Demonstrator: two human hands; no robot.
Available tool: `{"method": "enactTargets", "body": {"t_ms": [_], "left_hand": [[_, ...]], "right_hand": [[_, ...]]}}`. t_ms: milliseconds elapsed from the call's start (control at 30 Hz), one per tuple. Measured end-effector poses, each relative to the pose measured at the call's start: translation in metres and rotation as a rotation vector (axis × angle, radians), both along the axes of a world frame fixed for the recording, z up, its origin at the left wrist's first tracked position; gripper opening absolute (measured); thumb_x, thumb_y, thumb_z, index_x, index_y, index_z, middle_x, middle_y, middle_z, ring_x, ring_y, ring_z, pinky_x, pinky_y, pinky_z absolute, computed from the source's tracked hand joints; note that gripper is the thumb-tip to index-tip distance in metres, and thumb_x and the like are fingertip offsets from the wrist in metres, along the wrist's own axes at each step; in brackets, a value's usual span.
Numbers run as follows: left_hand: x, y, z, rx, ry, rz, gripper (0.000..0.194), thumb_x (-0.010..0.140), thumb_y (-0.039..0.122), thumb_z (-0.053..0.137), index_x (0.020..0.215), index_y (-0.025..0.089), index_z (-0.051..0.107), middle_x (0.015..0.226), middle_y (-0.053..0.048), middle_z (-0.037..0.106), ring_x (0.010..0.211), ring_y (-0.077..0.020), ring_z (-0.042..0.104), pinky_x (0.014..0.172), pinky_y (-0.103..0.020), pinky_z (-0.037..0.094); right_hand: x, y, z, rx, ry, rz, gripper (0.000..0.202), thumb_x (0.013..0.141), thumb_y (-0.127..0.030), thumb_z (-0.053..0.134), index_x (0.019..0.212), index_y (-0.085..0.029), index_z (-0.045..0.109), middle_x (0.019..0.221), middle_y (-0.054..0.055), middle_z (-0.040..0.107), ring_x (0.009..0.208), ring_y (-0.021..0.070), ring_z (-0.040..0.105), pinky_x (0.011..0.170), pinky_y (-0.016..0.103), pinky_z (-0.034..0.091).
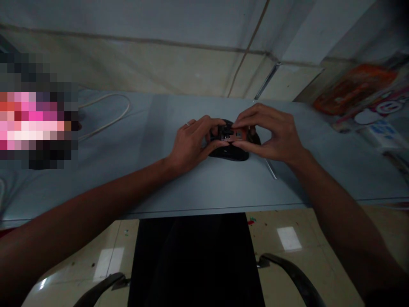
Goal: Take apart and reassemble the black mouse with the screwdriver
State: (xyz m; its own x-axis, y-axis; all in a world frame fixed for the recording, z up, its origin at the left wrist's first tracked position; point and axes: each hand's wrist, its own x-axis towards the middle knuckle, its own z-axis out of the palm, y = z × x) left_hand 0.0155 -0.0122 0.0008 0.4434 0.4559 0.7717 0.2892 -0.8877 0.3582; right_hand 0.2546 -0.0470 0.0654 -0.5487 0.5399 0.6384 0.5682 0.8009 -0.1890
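Note:
Over the grey table, my left hand (194, 140) and my right hand (271, 132) face each other. Between their fingertips is a small reddish-brown circuit board (235, 135) with black parts mounted on it. My left thumb and fingers pinch its left end; on the right, my right thumb and fingers close on its edges. A black, curved shell (236, 153), which looks like part of a computer mouse, lies just below the board. More dark casing shows behind the fingers, partly hidden. Beside my right hand lies a thin metal rod (271, 169), its upper end covered.
The grey table (179, 192) runs along a tiled wall. A white cable (118, 115) loops at left, near a pixelated area. Orange packaging (354, 87) and a white-and-blue box (385, 132) stand at right. Chair armrests (294, 277) are below the table edge.

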Motion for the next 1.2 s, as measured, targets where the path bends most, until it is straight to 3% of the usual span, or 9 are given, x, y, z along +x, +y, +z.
{"method": "enactTargets", "body": {"t_ms": [200,333,467,700,900,1200], "left_hand": [[-0.001,0.0,0.0,-0.063,-0.019,-0.021,0.052,0.099,0.065,0.062,0.125,0.02,0.061,0.095,-0.003,0.069,0.08,-0.0131,0.065,0.079,-0.029,0.053],[-0.003,0.003,-0.001,-0.101,-0.068,-0.11,0.083,0.083,0.065,0.081,0.143,0.021,0.045,0.116,-0.008,0.066,0.096,-0.0176,0.067,0.082,-0.031,0.056],[-0.004,0.003,-0.007,-0.128,0.028,-0.187,0.096,0.074,0.045,0.087,0.15,0.023,0.034,0.126,-0.011,0.059,0.109,-0.0225,0.064,0.082,-0.033,0.058],[0.0,0.002,-0.013,-0.113,0.071,-0.213,0.089,0.07,0.028,0.077,0.147,0.023,0.03,0.129,-0.014,0.055,0.117,-0.0265,0.061,0.086,-0.037,0.06],[0.001,0.002,-0.015,-0.158,0.136,-0.188,0.085,0.077,0.031,0.075,0.147,0.023,0.027,0.131,-0.013,0.052,0.11,-0.0242,0.064,0.085,-0.036,0.06],[0.003,0.005,-0.018,-0.199,0.109,-0.206,0.086,0.077,0.036,0.081,0.146,0.023,0.03,0.128,-0.012,0.053,0.104,-0.0219,0.064,0.085,-0.036,0.06]], "right_hand": [[0.001,-0.001,0.0,-0.029,-0.037,0.007,0.015,0.091,-0.038,0.075,0.102,-0.029,0.077,0.105,0.005,0.079,0.093,0.0219,0.075,0.079,0.04,0.062],[0.008,0.002,0.0,-0.01,-0.035,-0.012,0.018,0.089,-0.037,0.076,0.105,-0.029,0.077,0.104,0.006,0.08,0.095,0.0227,0.076,0.083,0.04,0.062],[0.013,0.004,0.003,-0.055,-0.052,-0.047,0.024,0.089,-0.039,0.076,0.11,-0.027,0.075,0.1,0.004,0.08,0.086,0.0201,0.075,0.08,0.036,0.06],[0.01,0.002,-0.002,-0.162,-0.21,0.075,0.036,0.092,-0.036,0.072,0.125,-0.021,0.071,0.102,0.005,0.076,0.088,0.0166,0.072,0.08,0.03,0.056],[0.001,0.002,-0.016,-0.156,-0.346,0.05,0.034,0.1,-0.038,0.063,0.128,-0.021,0.073,0.114,0.01,0.074,0.103,0.0225,0.07,0.09,0.037,0.057],[-0.002,0.001,-0.014,-0.119,-0.386,0.074,0.033,0.103,-0.038,0.059,0.128,-0.02,0.074,0.12,0.011,0.075,0.109,0.0251,0.071,0.094,0.041,0.059]]}}
